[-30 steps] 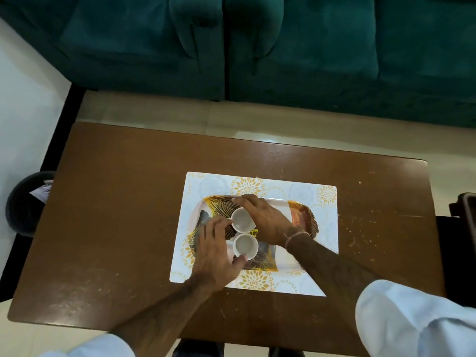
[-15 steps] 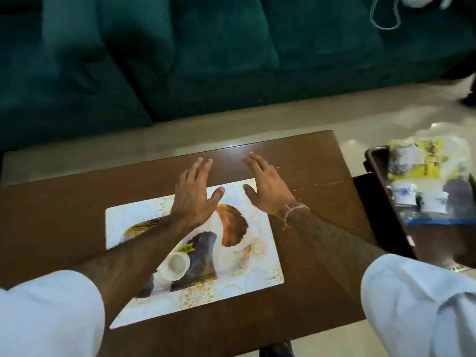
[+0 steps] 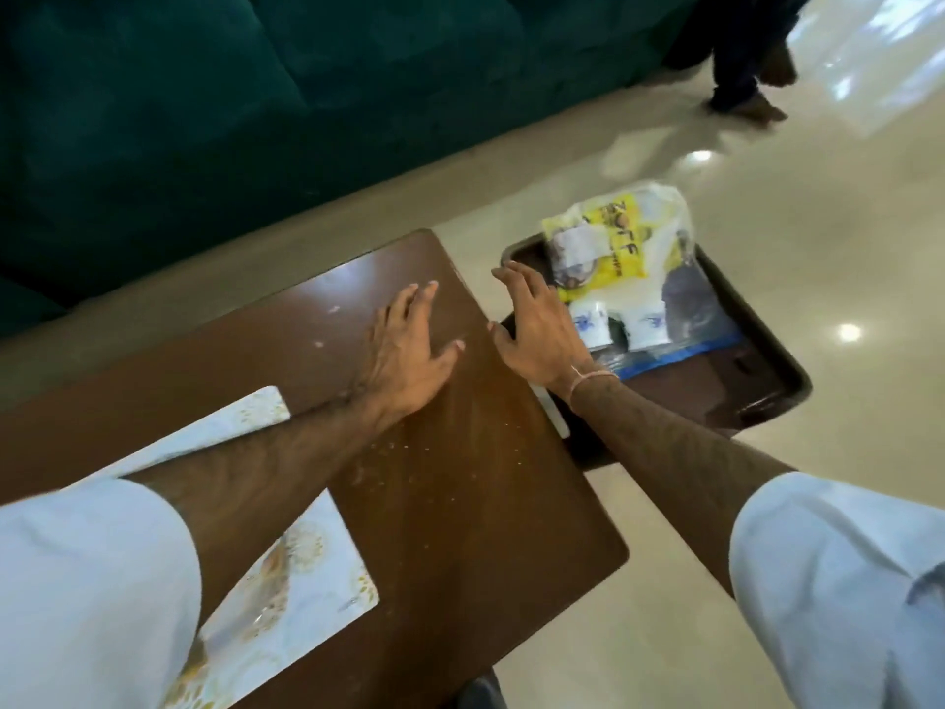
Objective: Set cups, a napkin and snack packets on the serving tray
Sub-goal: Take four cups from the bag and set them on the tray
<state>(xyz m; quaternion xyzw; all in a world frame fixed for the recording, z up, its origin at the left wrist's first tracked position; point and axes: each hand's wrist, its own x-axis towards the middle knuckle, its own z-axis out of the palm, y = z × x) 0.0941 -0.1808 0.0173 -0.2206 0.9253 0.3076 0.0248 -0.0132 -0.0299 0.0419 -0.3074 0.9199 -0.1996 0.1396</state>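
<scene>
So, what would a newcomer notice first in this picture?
Two bare hands reach out with fingers spread: the left hand over the brown table, the right hand past its edge. Beyond it, a dark tray holds a yellow packet and two white cups.

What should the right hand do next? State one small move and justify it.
Probably carry the right hand a little further over the dark brown side tray and close on the yellow snack packet. Both hands are open and empty, the left hand hovers over the brown wooden table, and the packet lies just beyond the right fingertips, beside two white cups with blue prints.
</scene>
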